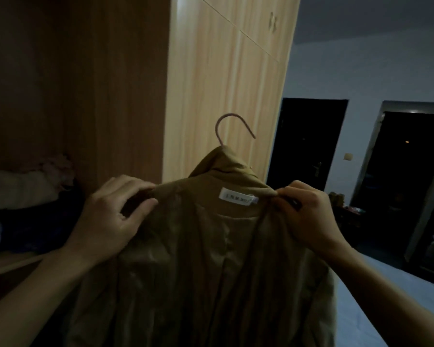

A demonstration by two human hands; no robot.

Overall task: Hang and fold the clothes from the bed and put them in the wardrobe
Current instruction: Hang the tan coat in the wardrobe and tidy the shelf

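Observation:
A tan jacket [198,259] hangs in front of me with its shiny lining and a white neck label facing me. A pink hanger hook [229,126] sticks up out of its collar; the hanger's arms are hidden inside the cloth. My left hand [113,216] pinches the jacket's left shoulder edge between thumb and fingers. My right hand [308,214] grips the right shoulder edge with curled fingers. The open wardrobe [105,83] is at the left, dark inside.
Folded clothes [23,186] lie on a shelf inside the wardrobe at the left. A shut light wooden wardrobe door [226,71] stands behind the hanger. The bed [376,291] with a pale sheet is at the lower right. Dark doorways [308,146] are in the far wall.

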